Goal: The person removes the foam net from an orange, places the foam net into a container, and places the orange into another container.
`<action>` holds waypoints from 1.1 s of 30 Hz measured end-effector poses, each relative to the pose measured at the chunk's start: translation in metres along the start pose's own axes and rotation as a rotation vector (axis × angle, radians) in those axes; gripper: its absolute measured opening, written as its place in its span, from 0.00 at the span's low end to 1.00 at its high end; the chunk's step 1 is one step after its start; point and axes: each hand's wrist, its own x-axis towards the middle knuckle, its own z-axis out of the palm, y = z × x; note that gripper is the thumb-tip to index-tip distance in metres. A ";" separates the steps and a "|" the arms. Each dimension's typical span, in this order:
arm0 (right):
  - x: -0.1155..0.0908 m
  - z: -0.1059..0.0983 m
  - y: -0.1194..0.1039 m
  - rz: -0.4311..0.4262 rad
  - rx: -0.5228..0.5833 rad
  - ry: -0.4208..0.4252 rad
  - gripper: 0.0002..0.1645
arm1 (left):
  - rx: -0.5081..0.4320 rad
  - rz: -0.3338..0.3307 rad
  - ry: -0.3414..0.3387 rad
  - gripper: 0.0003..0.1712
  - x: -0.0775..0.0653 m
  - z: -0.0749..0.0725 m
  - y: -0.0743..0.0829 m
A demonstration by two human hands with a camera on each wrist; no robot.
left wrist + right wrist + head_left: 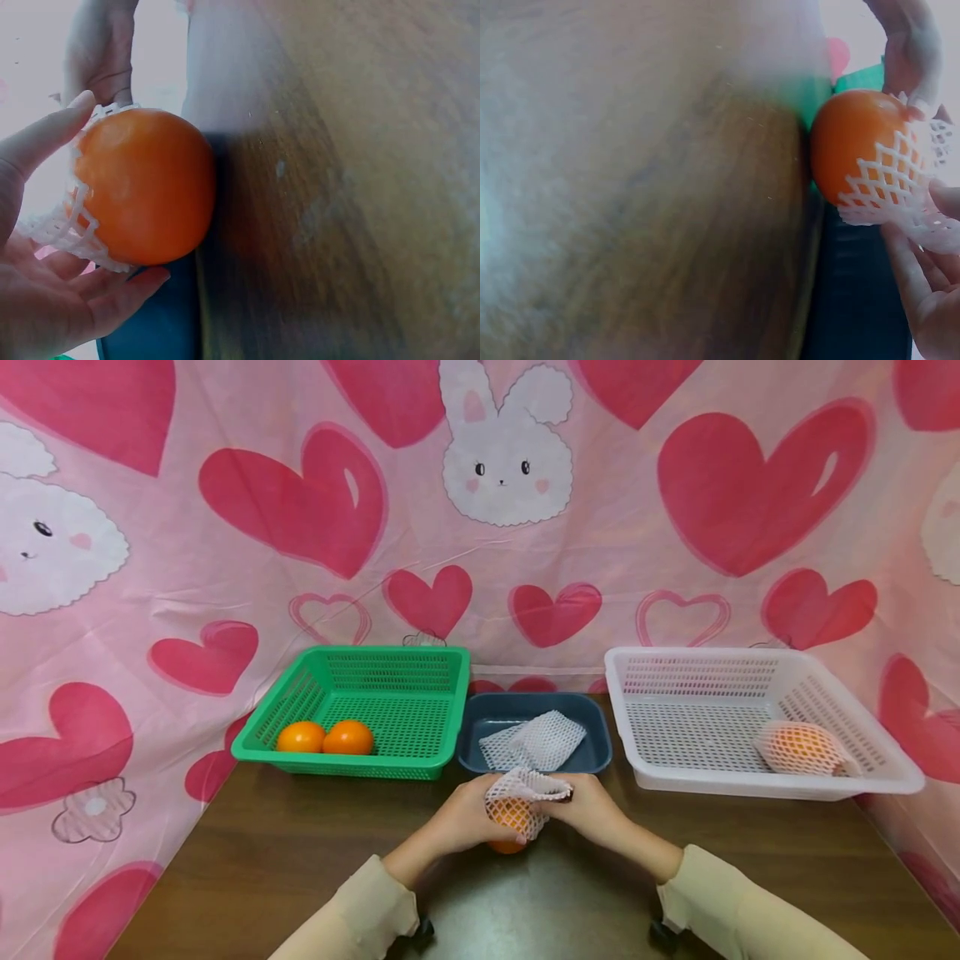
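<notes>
An orange (pixel 154 187), partly covered by a white foam net sleeve (pixel 889 176), is held low over the near side of the table. Its bare rounded bottom points down and the net bunches loosely on top. My left hand (pixel 467 817) curls its thumb and fingers round the netted orange from the left. From the other side, my right hand (pixel 588 806) pinches the net between thumb and fingers. Just behind both hands, a dark blue tray (pixel 471 739) contains more flat foam nets (pixel 536 739).
At the back left, a green basket (pixel 337 764) holds two bare oranges (pixel 348 737). A white basket (pixel 750 783) at the back right contains a net-wrapped orange (pixel 802 746). Behind everything hangs a pink cloth (pixel 420 527) with hearts and rabbits. The brown wooden table (pixel 300 835) lies beneath.
</notes>
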 end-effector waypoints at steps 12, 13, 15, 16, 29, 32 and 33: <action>0.004 -0.012 -0.010 0.177 0.182 -0.035 0.23 | -0.029 0.008 -0.028 0.47 0.001 0.006 -0.003; 0.005 -0.012 -0.011 0.188 0.211 -0.037 0.23 | -0.033 0.012 -0.034 0.47 0.001 0.007 -0.004; 0.007 -0.013 -0.013 0.215 0.269 -0.037 0.23 | -0.039 0.019 -0.041 0.48 0.001 0.008 -0.005; 0.008 -0.013 -0.015 0.225 0.295 -0.036 0.24 | -0.044 0.020 -0.045 0.48 0.001 0.008 -0.006; 0.032 -0.017 -0.018 0.313 0.445 -0.015 0.23 | -0.069 -0.026 -0.086 0.51 0.001 0.007 -0.007; 0.040 -0.017 -0.016 0.316 0.478 -0.006 0.25 | -0.050 -0.048 -0.096 0.50 0.002 0.007 -0.007; 0.043 -0.017 -0.015 0.318 0.492 -0.004 0.26 | -0.042 -0.056 -0.101 0.49 0.003 0.007 -0.007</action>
